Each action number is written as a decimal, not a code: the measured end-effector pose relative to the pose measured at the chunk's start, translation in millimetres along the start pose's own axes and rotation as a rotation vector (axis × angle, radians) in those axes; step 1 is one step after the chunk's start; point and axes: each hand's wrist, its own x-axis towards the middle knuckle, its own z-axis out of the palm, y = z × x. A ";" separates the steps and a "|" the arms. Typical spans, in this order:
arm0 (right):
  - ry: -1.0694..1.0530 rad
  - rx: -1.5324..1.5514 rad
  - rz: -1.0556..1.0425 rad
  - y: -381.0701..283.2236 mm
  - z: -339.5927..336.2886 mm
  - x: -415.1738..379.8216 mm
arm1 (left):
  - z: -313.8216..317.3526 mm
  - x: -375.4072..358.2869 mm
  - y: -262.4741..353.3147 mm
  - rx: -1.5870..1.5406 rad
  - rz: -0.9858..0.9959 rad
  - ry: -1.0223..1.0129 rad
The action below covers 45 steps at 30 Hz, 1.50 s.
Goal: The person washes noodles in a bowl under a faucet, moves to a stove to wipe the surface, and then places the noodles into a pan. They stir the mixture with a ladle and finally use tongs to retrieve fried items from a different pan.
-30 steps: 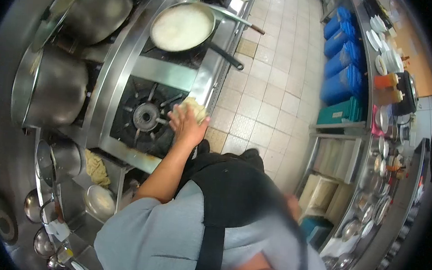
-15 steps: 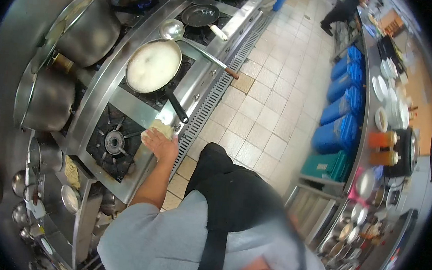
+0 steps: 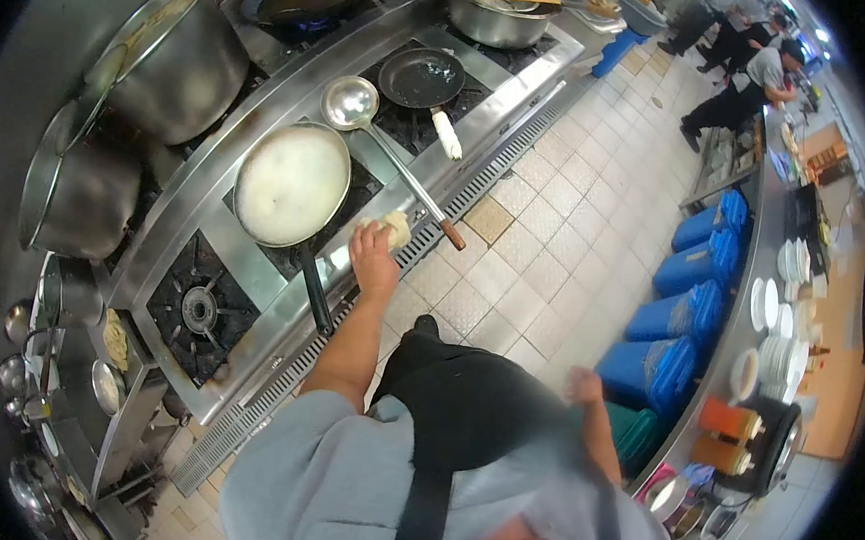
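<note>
My left hand point(image 3: 375, 264) is closed on a pale yellowish cloth point(image 3: 396, 228) at the front edge of the stove, to the right of the frying pan's black handle. The frying pan point(image 3: 293, 185) holds a white frothy liquid and sits on a burner. Beside it a ladle point(image 3: 350, 103) rests bowl-down-stove, its long handle reaching over the front edge to a wooden grip. My right hand point(image 3: 586, 386) hangs in the air over the floor by the blue bins, apart from anything; its fingers are blurred.
A small black pan point(image 3: 422, 77) with a white-wrapped handle and a metal pot point(image 3: 502, 19) stand farther along the stove. Large stockpots point(image 3: 181, 72) line the back. Blue bins point(image 3: 658, 369) stand under the right-hand counter. Several people point(image 3: 741, 91) are at the far end.
My left hand has moved with the cloth rightward along the stove's front edge, past the pan's handle. My right hand has come into view. The view has shifted, showing more people.
</note>
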 end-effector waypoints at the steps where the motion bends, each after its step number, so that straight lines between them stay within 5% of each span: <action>1: -0.023 -0.179 0.039 -8.8 -0.8 -2.3 | -6.4 0.0 9.8 -0.071 -0.080 -0.058; 4: -0.045 -0.502 0.219 -32.7 -15.5 6.8 | -1.7 -28.3 12.4 -0.276 -0.274 -0.125; 7: 0.017 -0.432 0.455 -26.3 -75.2 75.2 | -0.3 -86.1 -14.8 -0.400 -0.635 -0.033; 8: 0.003 -0.451 0.468 -36.4 -93.3 99.4 | 8.3 -114.7 -41.6 -0.058 -0.628 0.035; 10: -0.008 -0.430 0.484 -68.7 -110.7 125.7 | -20.2 -142.4 -67.3 -0.024 -0.724 0.244; 11: -0.192 -0.708 0.055 -92.1 -121.6 133.8 | -50.3 -140.1 -72.0 -0.286 -0.734 0.435; 12: -0.089 -0.725 0.130 -117.2 -115.1 149.3 | -79.9 -134.8 -76.9 -0.426 -0.727 0.584; 14: -0.030 -0.794 0.152 -163.6 -116.9 197.1 | -112.7 -130.5 -104.8 -0.225 -0.802 0.708; 15: -0.073 -0.853 0.096 -181.3 -129.3 232.7 | -133.4 -113.9 -95.0 0.217 -0.702 0.584; 16: -0.042 -0.853 0.040 -201.5 -120.6 245.3 | -135.0 -109.9 -104.1 0.268 -0.746 0.583; 18: -0.059 -0.823 -0.070 -267.5 -92.1 251.4 | -127.6 -100.6 -96.0 0.411 -0.910 0.552; 21: -0.093 -0.723 -0.246 -322.4 -43.1 249.0 | -59.5 -160.2 -114.1 0.465 -0.685 0.708; 23: -0.133 -0.673 -0.263 -333.8 -23.9 249.3 | -6.5 -146.7 -55.3 0.122 -1.102 0.579; 24: -0.149 -0.648 -0.270 -329.6 -21.4 251.3 | 11.5 -120.7 -12.6 -0.053 -1.343 0.413; 27: -0.207 -0.700 -0.179 -297.1 -27.7 263.2 | 98.5 -108.4 -17.8 -0.429 -1.098 0.352; 30: -0.185 -0.818 0.022 -245.8 -58.0 269.4 | 122.5 -54.3 -8.2 -0.737 -1.160 0.377; 33: -0.216 -1.011 0.149 -187.3 -111.5 276.4 | 136.1 -26.4 -9.7 -0.780 -1.330 0.602; 36: -0.099 -0.798 0.452 -142.2 -159.5 273.3 | 148.5 -31.3 -28.5 -0.711 -1.280 0.651; 45: -0.179 -0.783 0.244 -143.6 -173.7 298.0 | 154.7 -28.9 -25.9 -0.540 -1.243 0.695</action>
